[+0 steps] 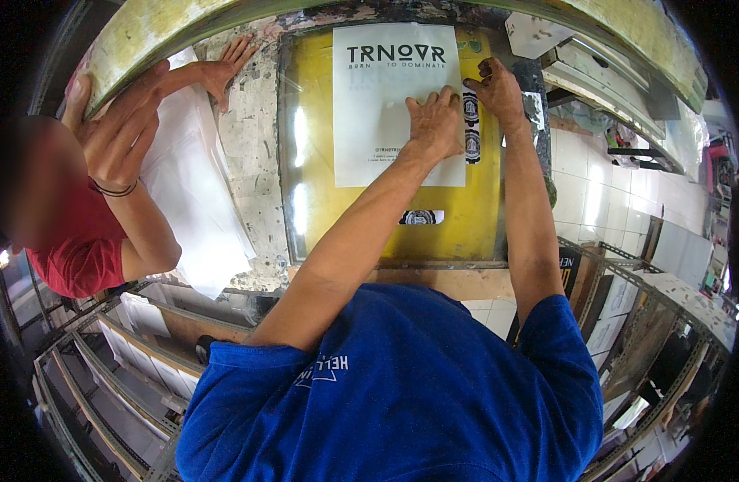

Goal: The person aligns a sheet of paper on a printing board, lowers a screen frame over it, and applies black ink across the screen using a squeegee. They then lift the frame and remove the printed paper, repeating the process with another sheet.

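A white printed sheet (377, 104) with black lettering lies on a yellow, glossy screen (321, 221) in a dark frame. My left hand (435, 124) rests on the sheet's right part, its fingers bent and apart, fingertips against the paper. Just beyond the sheet's right edge, my right hand (500, 92) hovers over the screen with fingers curled and thumb close to the fingertips; whatever is between them is too small to make out. Below that hand, a black-and-white printed strip (471, 145) sits along the sheet's edge. Another small printed strip (422, 217) is nearer to me.
At the left, a co-worker in a red sleeve (84, 261) has one hand (221, 72) on the stained worktable (261, 153), beside large white sheets (193, 185). Metal racks (104, 386) stand at the lower left. Shelving (651, 293) and tiled floor (590, 185) lie to the right.
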Available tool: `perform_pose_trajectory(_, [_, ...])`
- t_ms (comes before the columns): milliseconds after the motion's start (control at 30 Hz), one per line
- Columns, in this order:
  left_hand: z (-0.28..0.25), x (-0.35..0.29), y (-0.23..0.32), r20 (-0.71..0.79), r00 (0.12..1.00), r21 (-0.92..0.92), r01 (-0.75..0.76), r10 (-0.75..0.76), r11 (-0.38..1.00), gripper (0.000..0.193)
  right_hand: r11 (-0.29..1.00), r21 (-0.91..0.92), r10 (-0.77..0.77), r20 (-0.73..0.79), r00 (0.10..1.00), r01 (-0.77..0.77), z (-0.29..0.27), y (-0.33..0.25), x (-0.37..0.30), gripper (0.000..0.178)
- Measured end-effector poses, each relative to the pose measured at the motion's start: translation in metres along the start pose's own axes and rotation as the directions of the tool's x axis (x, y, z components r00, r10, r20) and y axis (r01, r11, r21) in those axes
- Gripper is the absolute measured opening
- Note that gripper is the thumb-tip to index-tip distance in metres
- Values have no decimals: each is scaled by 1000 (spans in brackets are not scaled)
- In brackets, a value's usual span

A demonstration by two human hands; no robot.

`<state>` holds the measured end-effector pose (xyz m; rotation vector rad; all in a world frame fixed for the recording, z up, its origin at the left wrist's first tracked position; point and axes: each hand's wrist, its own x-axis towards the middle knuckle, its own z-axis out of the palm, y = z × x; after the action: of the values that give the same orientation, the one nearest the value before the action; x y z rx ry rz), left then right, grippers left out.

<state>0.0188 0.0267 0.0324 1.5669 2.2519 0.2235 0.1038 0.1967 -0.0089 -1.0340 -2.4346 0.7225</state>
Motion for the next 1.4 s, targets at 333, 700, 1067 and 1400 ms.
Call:
perform_pose_trajectory(333, [-3, 0, 2, 13, 1000, -32, -2, 3, 999, 103, 992, -127, 3, -83, 997, -14, 13, 15, 3, 59])
perform_pose_trajectory(700, [-1, 1, 0, 20, 1000, -33, 10, -9, 999, 103, 997, -56, 43, -26, 999, -44, 9, 13, -2, 68])
perform_pose_trajectory(1067, [-4, -1, 0, 18, 1000, -48, 12, -11, 999, 101, 983, -131, 104, -182, 978, -129, 25, 3, -10, 50])
perform_pose_trajectory(1400, [-1, 0, -3, 6, 1000, -47, 1, 0, 999, 104, 945, -297, 96, -156, 983, -139, 7, -23, -41, 56])
